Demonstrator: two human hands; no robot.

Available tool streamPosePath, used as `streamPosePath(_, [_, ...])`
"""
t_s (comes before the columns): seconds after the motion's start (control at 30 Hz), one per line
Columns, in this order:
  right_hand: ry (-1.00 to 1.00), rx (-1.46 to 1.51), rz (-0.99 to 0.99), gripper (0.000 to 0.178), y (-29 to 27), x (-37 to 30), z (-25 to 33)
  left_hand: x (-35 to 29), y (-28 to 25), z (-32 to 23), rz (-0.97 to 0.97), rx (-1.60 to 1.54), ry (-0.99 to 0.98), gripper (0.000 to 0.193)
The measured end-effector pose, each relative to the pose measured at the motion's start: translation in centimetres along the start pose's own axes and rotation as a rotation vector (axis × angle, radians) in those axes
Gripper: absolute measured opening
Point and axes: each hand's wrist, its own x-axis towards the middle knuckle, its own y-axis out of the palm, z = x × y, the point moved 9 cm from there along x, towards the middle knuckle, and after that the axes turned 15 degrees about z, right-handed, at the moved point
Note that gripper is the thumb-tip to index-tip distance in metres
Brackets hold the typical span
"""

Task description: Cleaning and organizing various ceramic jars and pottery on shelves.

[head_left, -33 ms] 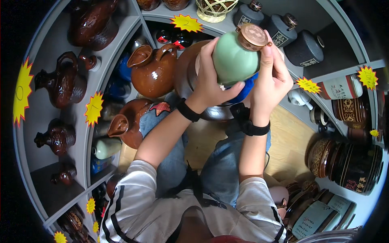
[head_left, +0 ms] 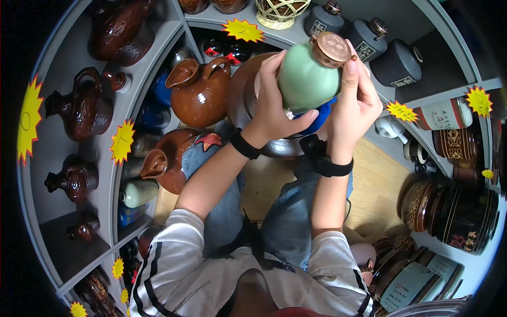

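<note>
A pale green glazed bottle (head_left: 307, 79) with a copper-coloured cap (head_left: 332, 49) is held up in front of me, tilted so the cap leans to the right. My left hand (head_left: 274, 105) wraps round the bottle's left side and underside, thumb along the bottom. At the cap's right edge, the fingers of my right hand (head_left: 355, 100) pinch a small copper-coloured knob (head_left: 354, 58) or part of its fastening. Below the bottle shows a piece of blue material (head_left: 317, 119), partly hidden by the hands. Behind them stands a large brown jar (head_left: 240, 87).
Brown jugs (head_left: 200, 95) stand at my left beside grey shelves (head_left: 158, 50) of dark pottery. Dark grey bottles (head_left: 396, 63) and a woven basket (head_left: 277, 13) occupy the far shelf. Large patterned jars (head_left: 465, 216) stand at the right on the wooden floor (head_left: 375, 179).
The bottle and its cap have shifted very slightly to the right and down. Both hands keep their hold.
</note>
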Motion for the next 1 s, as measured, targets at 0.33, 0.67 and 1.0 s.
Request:
streamPosePath(0.33, [0.186,0.368,0.125,0.032,0.1,0.2,-2.3,1.1,1.5,-0.4,0.295,-0.082,0.017,0.104])
streamPosePath(0.67, [-0.165,-0.371,0.079,0.035,1.4,-0.3,4.6,-0.5,1.3,-0.5,-0.039,-0.049,-0.159,0.101])
streamPosePath(1.0, [-0.168,-0.552,0.002,0.042,2.5,-0.5,5.6,-1.0,1.1,-1.3,-0.084,0.106,-0.080,0.093])
